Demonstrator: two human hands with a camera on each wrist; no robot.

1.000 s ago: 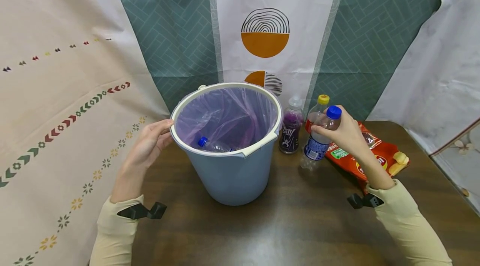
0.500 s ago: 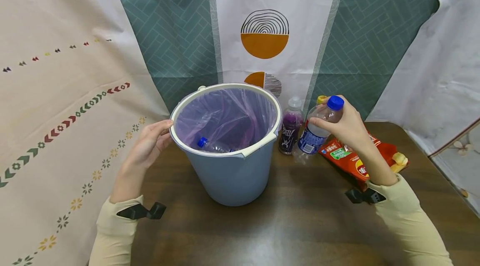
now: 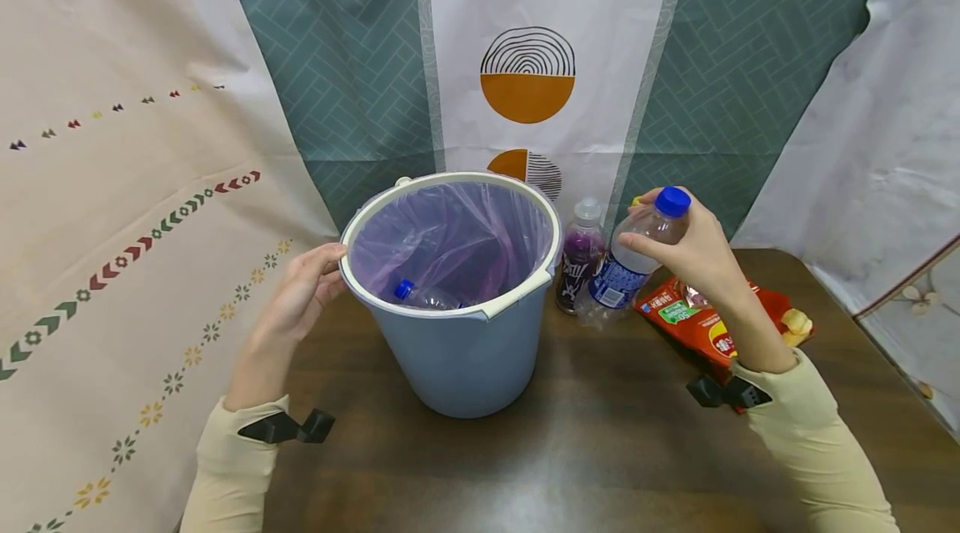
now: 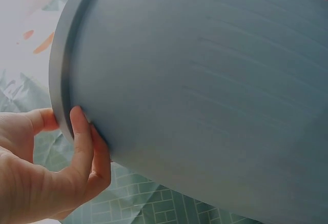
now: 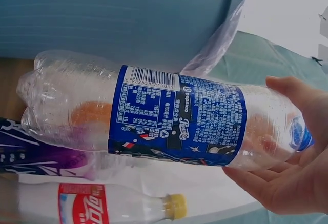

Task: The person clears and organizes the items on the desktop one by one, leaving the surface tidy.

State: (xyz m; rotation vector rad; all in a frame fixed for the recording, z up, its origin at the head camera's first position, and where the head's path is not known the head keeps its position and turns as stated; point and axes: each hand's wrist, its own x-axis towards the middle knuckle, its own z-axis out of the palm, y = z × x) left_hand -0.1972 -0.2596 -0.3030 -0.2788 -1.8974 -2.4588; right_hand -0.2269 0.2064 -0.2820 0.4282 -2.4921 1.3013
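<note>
Cream sleeves point(image 3: 817, 433) with black wrist cameras point(image 3: 315, 426) reach in from the near edge, over a dark brown table point(image 3: 570, 450). On it stands a blue-grey bucket point(image 3: 465, 366) with a pale rim, lined with a thin pinkish-purple bag point(image 3: 480, 224). Inside, low against the near side of the liner, lies a clear bottle point(image 3: 431, 298) with a blue cap, partly hidden by the rim. At the bucket's left side, the left hand point(image 3: 296, 291) pinches the rim, its fingers bent against the outer wall.

To the right of the bucket, the right hand point(image 3: 697, 253) holds a blue-labelled bottle point(image 3: 618, 279), thumb and fingers around its clear upper part. The blue cap shows beside the hand and the label lies below the grip. This bottle tilts, its top leaning right and its base toward the bucket; whether the base touches the table I cannot tell. Right of it lies a red snack packet point(image 3: 697, 324). Behind stands a purple-and-black bottle point(image 3: 581, 258), near the bucket, and a yellow-capped bottle point(image 5: 138, 203) with a red label, mostly covered in the head view. Farthest back hangs a patterned cloth point(image 3: 352, 57) in green and white.
</note>
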